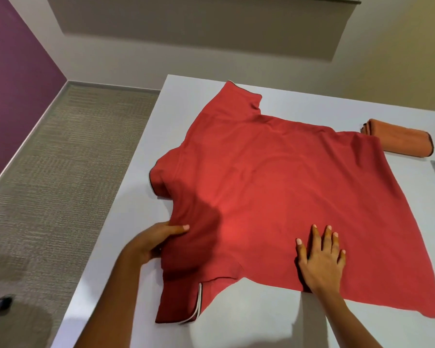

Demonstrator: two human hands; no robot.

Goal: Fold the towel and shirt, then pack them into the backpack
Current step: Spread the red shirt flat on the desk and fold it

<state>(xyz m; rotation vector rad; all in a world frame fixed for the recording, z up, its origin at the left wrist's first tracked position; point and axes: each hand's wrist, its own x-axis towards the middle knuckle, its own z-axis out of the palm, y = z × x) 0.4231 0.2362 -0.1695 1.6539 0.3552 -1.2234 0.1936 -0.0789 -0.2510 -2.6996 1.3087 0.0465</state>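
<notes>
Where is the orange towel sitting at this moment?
In the head view, the folded orange towel lies on the white table at the far right, beside the red shirt's far corner.

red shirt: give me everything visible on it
The red shirt is a short-sleeved, knit-looking polo with striped trim on collar and cuffs, spread unfolded and mostly flat on the white table, collar toward the left edge. The left hand grips its near shoulder; the right hand presses flat on its body.

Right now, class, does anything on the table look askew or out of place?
The red shirt lies skewed to the white table's edges and bunches where the left hand grips it. The folded orange towel sits tidy.
</notes>
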